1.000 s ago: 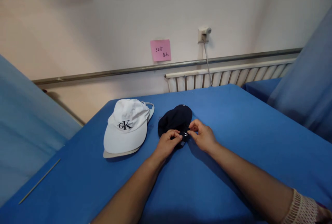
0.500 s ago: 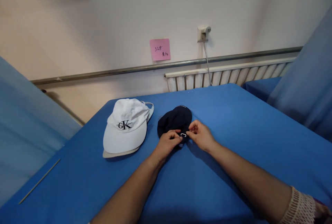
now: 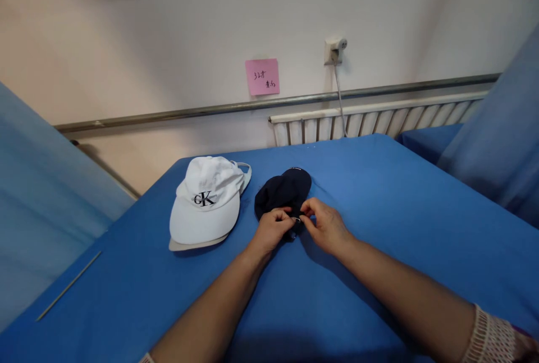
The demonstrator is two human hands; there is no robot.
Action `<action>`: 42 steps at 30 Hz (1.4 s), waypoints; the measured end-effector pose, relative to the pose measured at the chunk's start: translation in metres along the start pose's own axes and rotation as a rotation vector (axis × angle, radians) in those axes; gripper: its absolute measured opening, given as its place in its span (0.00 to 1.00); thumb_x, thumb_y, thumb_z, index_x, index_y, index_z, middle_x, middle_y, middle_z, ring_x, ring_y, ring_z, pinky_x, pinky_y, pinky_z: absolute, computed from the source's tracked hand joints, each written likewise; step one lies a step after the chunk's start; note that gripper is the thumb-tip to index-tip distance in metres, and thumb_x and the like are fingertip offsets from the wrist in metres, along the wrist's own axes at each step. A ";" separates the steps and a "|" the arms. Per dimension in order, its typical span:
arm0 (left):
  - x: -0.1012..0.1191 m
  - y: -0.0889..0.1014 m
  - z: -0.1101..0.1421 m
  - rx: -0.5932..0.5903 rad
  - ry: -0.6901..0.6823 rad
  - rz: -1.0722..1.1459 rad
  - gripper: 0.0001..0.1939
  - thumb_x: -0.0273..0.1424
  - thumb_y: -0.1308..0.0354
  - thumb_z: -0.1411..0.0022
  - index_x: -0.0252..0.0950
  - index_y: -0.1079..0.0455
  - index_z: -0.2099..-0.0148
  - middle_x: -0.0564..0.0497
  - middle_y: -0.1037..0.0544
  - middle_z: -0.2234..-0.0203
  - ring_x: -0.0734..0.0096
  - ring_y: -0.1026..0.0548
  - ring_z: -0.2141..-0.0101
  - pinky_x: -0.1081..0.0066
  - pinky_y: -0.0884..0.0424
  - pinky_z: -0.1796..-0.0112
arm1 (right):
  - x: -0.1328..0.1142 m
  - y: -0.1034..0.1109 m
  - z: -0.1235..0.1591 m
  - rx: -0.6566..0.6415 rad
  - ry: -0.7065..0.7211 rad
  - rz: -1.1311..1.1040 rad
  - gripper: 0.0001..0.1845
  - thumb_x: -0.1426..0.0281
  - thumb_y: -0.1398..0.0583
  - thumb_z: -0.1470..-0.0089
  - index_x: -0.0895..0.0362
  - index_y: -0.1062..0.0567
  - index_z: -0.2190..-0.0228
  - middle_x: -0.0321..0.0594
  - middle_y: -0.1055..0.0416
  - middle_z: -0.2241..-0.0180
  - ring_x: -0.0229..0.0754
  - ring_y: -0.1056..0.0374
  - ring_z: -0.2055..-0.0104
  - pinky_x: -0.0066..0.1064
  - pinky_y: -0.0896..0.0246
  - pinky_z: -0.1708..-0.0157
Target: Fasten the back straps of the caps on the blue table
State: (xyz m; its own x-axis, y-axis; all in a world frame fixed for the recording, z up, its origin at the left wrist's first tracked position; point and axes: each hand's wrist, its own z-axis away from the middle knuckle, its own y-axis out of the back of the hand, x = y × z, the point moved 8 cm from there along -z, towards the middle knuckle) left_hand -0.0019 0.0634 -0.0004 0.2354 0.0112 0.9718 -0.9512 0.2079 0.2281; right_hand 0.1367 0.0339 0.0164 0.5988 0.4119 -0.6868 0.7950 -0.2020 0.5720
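Note:
A dark navy cap (image 3: 283,191) lies on the blue-covered table (image 3: 379,211), its back strap toward me. My left hand (image 3: 272,228) pinches the strap at the cap's near edge. My right hand (image 3: 323,224) pinches the same spot from the right, at a small metal buckle between my fingertips. Both hands are closed on the strap. To the left lies a white cap (image 3: 206,202) with a black logo, untouched.
A thin stick (image 3: 69,285) lies near the table's left edge. Behind the table are a white radiator (image 3: 370,122), a metal rail, a pink note (image 3: 262,77) and a wall socket (image 3: 334,50) with a cord. Blue fabric hangs at both sides.
My hands have drawn closer together on the navy cap's strap, and the metal buckle is now mostly covered by my fingertips. The view shifted slightly.

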 end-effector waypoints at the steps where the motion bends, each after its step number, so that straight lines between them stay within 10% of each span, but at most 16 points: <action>1: -0.001 0.000 0.000 0.012 0.005 0.013 0.13 0.31 0.39 0.53 0.36 0.37 0.84 0.45 0.25 0.75 0.55 0.28 0.53 0.67 0.32 0.62 | -0.002 0.000 0.000 -0.003 0.013 0.007 0.06 0.74 0.44 0.45 0.53 0.33 0.63 0.38 0.27 0.66 0.41 0.30 0.64 0.33 0.38 0.63; 19: 0.003 0.003 -0.004 0.022 -0.219 -0.216 0.08 0.33 0.39 0.45 0.35 0.30 0.72 0.43 0.23 0.58 0.60 0.25 0.57 0.61 0.33 0.53 | 0.030 -0.001 -0.004 0.091 -0.244 -0.207 0.06 0.68 0.41 0.50 0.54 0.31 0.67 0.34 0.29 0.73 0.38 0.32 0.71 0.30 0.38 0.70; 28: 0.043 -0.016 0.023 -0.071 -0.549 -0.492 0.15 0.29 0.39 0.45 0.39 0.30 0.54 0.45 0.28 0.52 0.61 0.30 0.51 0.62 0.36 0.48 | 0.062 -0.016 -0.005 0.129 -0.528 -0.749 0.13 0.65 0.36 0.57 0.55 0.35 0.72 0.31 0.34 0.78 0.36 0.33 0.78 0.30 0.35 0.75; 38: 0.007 0.012 -0.004 0.021 -0.065 -0.004 0.12 0.36 0.38 0.47 0.33 0.25 0.64 0.50 0.23 0.73 0.70 0.28 0.72 0.72 0.35 0.70 | 0.025 -0.008 -0.008 -0.060 -0.071 -0.452 0.16 0.77 0.43 0.54 0.55 0.27 0.61 0.43 0.35 0.48 0.28 0.38 0.76 0.26 0.38 0.74; 42: 0.001 0.007 -0.002 -0.035 0.032 0.137 0.15 0.39 0.35 0.52 0.32 0.26 0.65 0.52 0.26 0.76 0.75 0.31 0.76 0.75 0.38 0.74 | 0.023 -0.016 -0.006 -0.163 -0.053 -0.383 0.17 0.79 0.43 0.52 0.54 0.27 0.59 0.38 0.31 0.58 0.30 0.38 0.75 0.25 0.41 0.74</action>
State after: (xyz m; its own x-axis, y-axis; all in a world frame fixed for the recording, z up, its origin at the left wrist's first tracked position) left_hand -0.0079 0.0665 0.0023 0.1108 0.0727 0.9912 -0.9675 0.2359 0.0909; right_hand 0.1371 0.0519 -0.0053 0.2705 0.3823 -0.8835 0.9380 0.1020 0.3313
